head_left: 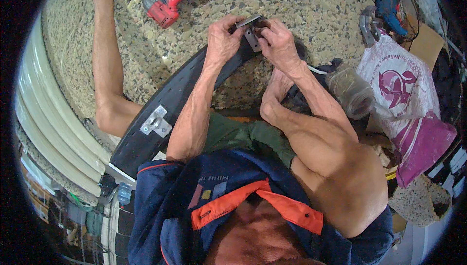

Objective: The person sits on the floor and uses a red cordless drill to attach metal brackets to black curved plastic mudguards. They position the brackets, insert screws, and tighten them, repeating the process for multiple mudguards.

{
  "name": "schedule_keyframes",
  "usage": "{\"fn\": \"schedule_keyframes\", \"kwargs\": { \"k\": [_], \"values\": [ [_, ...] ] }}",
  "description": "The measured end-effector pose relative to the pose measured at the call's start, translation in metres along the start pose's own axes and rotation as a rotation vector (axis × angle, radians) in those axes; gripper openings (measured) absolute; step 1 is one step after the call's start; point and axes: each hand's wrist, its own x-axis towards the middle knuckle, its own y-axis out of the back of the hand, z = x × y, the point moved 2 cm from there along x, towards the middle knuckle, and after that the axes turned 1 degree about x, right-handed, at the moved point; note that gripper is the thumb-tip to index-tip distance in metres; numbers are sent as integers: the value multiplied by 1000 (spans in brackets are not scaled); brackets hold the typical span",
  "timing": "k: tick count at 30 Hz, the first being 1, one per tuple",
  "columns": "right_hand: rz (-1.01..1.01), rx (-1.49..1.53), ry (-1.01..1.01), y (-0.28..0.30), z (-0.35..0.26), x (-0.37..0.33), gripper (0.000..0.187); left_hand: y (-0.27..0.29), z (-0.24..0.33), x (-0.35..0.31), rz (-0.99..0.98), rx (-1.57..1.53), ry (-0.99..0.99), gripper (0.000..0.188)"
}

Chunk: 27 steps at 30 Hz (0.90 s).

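Observation:
I sit on a speckled stone floor with a long curved black perforated strip [170, 99] across my lap. My left hand [222, 40] and my right hand [278, 43] meet at the strip's far end, both gripping a small grey metal bracket [252, 35] pressed against it. A second metal bracket [156, 122] sits fixed lower on the strip, near my left knee. My left leg stretches out toward the top left; my right foot is tucked under the strip.
A red cordless drill [171, 1] lies on the floor beyond my hands. A blue power tool [389, 0] lies at the top right. A pink and white plastic bag [408, 99] and a clear bag of small parts [351, 90] sit at my right. Pale ribbed panelling [53, 133] runs along the left.

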Motion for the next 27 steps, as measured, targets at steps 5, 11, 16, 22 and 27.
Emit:
{"fn": "schedule_keyframes", "kwargs": {
  "k": [5,11,16,22,27],
  "values": [
    [-50,-101,-60,-4,-2,1,13,-2,-7,2,37,63,-60,23],
    [-54,-118,-290,49,30,24,17,-3,-6,3,-28,1,-1,18],
    [482,-377,-564,177,175,98,24,-3,-4,1,-24,-64,21,20],
    [366,-376,-681,189,286,124,51,-3,-9,2,-27,-60,35,17],
    [433,-172,-621,193,300,116,56,-3,-4,2,-30,-92,57,17]
  ]
}}
